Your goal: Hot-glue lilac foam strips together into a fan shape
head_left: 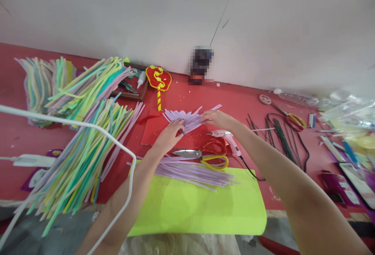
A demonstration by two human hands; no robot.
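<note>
A fan-like row of short lilac pipe cleaners (190, 121) lies over a red board (152, 130) in the head view. At its left end, my left hand (171, 133) has its fingers curled onto the pipe cleaners, gripping them. My right hand (217, 118) pinches at the right end of the row, its fingertips closed on a lilac pipe cleaner. Just below my hands are scissors (187, 153) with red and yellow handles and a pink glue gun (231, 141). More lilac pipe cleaners (187, 173) are laid on a yellow-green sheet (199, 208).
Large bundles of multicoloured pipe cleaners (79, 157) cover the left side. A white bent rod (88, 125) crosses in front of them. A red and yellow fan-shaped ornament (158, 79) lies at the back. To the right are dark green stems (284, 141), scissors (295, 121) and a phone (357, 182).
</note>
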